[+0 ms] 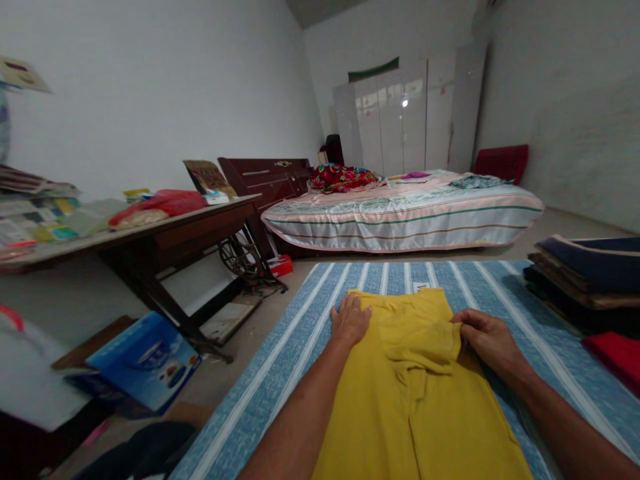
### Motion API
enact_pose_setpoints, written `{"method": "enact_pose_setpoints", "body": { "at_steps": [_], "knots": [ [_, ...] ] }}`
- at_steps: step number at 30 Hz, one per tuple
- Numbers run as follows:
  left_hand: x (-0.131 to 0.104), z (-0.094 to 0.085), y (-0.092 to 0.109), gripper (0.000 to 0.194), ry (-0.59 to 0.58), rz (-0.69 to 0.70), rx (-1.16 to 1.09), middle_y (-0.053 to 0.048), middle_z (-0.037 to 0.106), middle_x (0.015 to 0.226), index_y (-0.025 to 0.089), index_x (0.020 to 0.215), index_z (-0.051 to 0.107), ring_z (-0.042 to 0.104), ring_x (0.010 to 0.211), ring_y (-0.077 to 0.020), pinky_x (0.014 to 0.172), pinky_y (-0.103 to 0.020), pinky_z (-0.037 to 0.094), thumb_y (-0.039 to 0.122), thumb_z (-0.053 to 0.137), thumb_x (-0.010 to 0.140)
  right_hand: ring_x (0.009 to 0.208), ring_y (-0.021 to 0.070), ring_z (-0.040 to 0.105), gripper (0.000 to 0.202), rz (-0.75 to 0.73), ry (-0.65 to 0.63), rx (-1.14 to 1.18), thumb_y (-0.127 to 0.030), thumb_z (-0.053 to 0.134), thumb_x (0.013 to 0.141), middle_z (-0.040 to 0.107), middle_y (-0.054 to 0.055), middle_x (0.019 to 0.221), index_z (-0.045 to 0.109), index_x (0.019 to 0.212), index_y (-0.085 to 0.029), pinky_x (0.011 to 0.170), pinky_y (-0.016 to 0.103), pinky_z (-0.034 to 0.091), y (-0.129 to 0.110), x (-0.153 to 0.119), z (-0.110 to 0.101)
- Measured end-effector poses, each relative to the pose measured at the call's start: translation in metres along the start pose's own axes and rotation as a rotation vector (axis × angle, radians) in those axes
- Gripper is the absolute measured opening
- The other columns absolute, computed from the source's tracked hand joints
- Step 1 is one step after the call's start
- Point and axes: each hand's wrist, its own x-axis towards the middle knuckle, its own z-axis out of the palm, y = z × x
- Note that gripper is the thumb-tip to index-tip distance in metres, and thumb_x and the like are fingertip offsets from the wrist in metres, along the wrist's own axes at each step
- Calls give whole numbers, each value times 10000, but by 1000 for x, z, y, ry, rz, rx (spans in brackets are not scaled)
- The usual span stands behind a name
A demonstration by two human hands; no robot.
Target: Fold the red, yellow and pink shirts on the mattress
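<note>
Head view, left hand (350,320) flat on yellow garment (400,400), right hand (487,337) pinching its fold, fingertips hidden

A home bedroom: a made bed (400,210), white wardrobe (405,120) and treadle sewing table (165,230) fill it.

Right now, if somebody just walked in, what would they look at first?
Probably the bright yellow garment spread on the blue striped cloth in front. The left hand presses flat on its left edge, and the right hand pinches a folded flap at its right. Behind them stands a bed with a striped cover, and folded fabrics are stacked at the right.
</note>
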Motion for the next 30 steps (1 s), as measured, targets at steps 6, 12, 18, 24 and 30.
{"method": "enact_pose_setpoints", "body": {
  "at_steps": [6, 12, 18, 24, 30],
  "knots": [
    [-1, -3, 1, 523, -1, 4, 20, -83, 343, 1492, 194, 1332, 419, 285, 1367, -244, 1075, -514, 247, 456, 249, 912, 437, 115, 456, 134, -11, -1, -9, -272, 484, 514, 537, -31, 456, 585, 552, -192, 441, 226, 338, -4, 0, 2],
    [1, -2, 1, 508, 2, 5, 25, -84, 350, 1488, 200, 1321, 435, 291, 1365, -243, 1080, -513, 242, 451, 259, 915, 448, 109, 443, 163, -10, -7, -8, -270, 472, 509, 545, -32, 476, 601, 563, -186, 437, 218, 326, 2, 4, 2],
    [1, -3, 0, 497, 11, 6, -14, -81, 357, 1486, 193, 1311, 450, 298, 1363, -242, 1083, -529, 234, 440, 287, 912, 464, 107, 457, 181, -10, -25, -15, -269, 467, 521, 557, -30, 494, 611, 580, -178, 450, 213, 335, 4, 5, 2],
    [10, -5, -7, 419, 91, -64, -176, -74, 510, 1375, 174, 1246, 540, 445, 1269, -186, 1064, -321, 311, 337, 442, 873, 450, 104, 431, 164, 12, -17, -30, -289, 483, 512, 541, -39, 474, 598, 567, -185, 434, 212, 320, 1, 4, 1],
    [21, -14, -15, 303, 131, -229, -201, -116, 670, 1122, 172, 1053, 661, 608, 1055, -233, 881, -299, 445, 201, 469, 821, 474, 120, 473, 173, -8, -7, -47, -277, 480, 507, 582, -23, 507, 612, 571, -184, 455, 222, 360, 2, 4, 1]
  ]
}}
